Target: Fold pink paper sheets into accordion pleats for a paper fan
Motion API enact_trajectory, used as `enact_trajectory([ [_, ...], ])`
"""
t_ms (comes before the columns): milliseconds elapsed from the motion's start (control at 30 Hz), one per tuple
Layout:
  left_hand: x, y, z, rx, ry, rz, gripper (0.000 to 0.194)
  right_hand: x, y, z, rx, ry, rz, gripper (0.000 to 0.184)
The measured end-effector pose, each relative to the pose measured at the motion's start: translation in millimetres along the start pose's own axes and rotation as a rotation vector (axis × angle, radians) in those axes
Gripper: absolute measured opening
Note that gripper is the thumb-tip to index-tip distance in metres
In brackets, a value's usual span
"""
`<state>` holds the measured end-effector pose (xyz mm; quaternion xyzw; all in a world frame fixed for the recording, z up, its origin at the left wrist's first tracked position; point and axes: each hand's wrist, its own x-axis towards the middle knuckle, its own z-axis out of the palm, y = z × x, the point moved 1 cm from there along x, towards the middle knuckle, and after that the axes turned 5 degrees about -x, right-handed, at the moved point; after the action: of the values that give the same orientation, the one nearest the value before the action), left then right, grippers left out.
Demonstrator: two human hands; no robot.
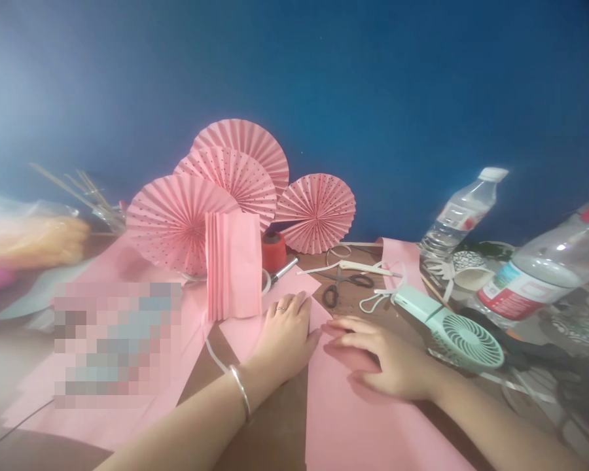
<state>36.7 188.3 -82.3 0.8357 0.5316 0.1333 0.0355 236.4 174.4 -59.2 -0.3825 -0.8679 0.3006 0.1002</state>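
My left hand (285, 335) lies flat on a pink paper sheet (353, 418) on the brown table, fingers stretched out, a ring on one finger and a bangle at the wrist. My right hand (385, 358) rests beside it on the same sheet, fingers spread and pressing the paper down near its folded edge. Just behind my left hand stands a pleated pink paper strip (233, 265), upright. Neither hand holds anything.
Several pink pleated paper rosettes (235, 176) lean on the blue wall. Scissors (346, 282), a red spool (273, 251), a mint hand-held fan (459, 330) and two water bottles (459, 212) (544, 268) lie to the right. More pink sheets (127, 418) cover the left.
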Motion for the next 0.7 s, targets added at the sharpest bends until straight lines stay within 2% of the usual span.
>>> enact_trajectory([
  [67, 1.6, 0.1, -1.4, -0.022, 0.003, 0.000, 0.045, 1.4, -0.1, 3.8, 0.126, 0.115, 0.060, 0.047],
  [167, 2.4, 4.0, -5.2, -0.079, -0.002, 0.028, 0.048, 5.2, 1.2, 11.2, 0.455, 0.303, 0.202, 0.046],
  [267, 1.0, 9.9, -9.1, -0.170, -0.044, 0.102, 0.047, 8.9, 3.1, 16.7, 0.699, 0.394, 0.371, 0.043],
  [367, -1.4, 14.9, -12.1, -0.263, -0.077, 0.160, 0.045, 11.3, 3.0, 17.7, 0.693, 0.435, 0.450, 0.040],
  [500, -2.9, 18.4, -12.4, -0.423, -0.078, 0.182, 0.042, 12.7, 1.2, 17.4, 0.628, 0.418, 0.485, 0.036],
  [567, -1.6, 18.6, -10.6, -0.574, -0.015, 0.123, 0.049, 12.8, 1.7, 17.1, 0.659, 0.447, 0.471, 0.033],
  [633, 1.0, 18.0, -7.4, -0.824, 0.042, 0.002, 0.056, 12.7, 3.6, 16.4, 0.707, 0.511, 0.432, 0.031],
  [700, 4.2, 17.3, -3.0, -1.104, 0.013, -0.142, 0.055, 12.7, 5.8, 15.7, 0.746, 0.576, 0.392, 0.030],
])
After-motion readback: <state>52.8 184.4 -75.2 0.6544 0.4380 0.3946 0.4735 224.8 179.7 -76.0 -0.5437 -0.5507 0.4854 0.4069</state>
